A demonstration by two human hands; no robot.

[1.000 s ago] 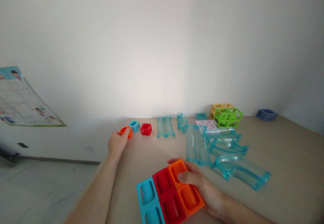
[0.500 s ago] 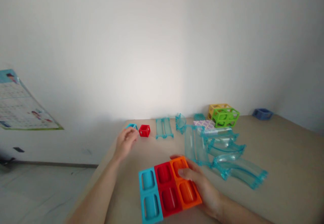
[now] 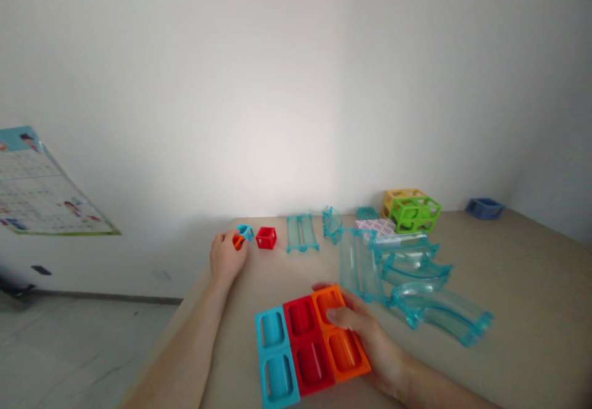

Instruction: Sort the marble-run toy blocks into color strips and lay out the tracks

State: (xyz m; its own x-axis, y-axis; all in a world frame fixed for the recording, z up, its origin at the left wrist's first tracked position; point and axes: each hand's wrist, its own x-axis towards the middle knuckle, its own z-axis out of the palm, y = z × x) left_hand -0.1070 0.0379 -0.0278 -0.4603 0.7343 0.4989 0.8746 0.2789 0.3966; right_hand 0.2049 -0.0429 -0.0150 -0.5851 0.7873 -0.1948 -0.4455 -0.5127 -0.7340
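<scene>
My right hand [image 3: 365, 335] grips a joined panel of blocks, its thumb on the orange part [image 3: 343, 351]. Red blocks [image 3: 311, 366] form the panel's middle and light blue ones [image 3: 279, 379] its left side. At the far left of the table, my left hand [image 3: 227, 257] is closed around a small orange block [image 3: 238, 242], partly hidden by the fingers. Just behind that hand sits a light blue cube [image 3: 245, 231]. A red cube [image 3: 266, 238] stands to its right, not touched.
Clear teal track pieces [image 3: 416, 270] spread over the table's middle and right. Green [image 3: 416, 214] and yellow [image 3: 401, 194] frame blocks stand near the wall, a dark blue block [image 3: 485, 208] farther right. The table's left edge drops to the floor.
My left hand has lowered onto the orange block and closed around it. My right hand still holds the panel in nearly the same place. The view has shifted slightly.
</scene>
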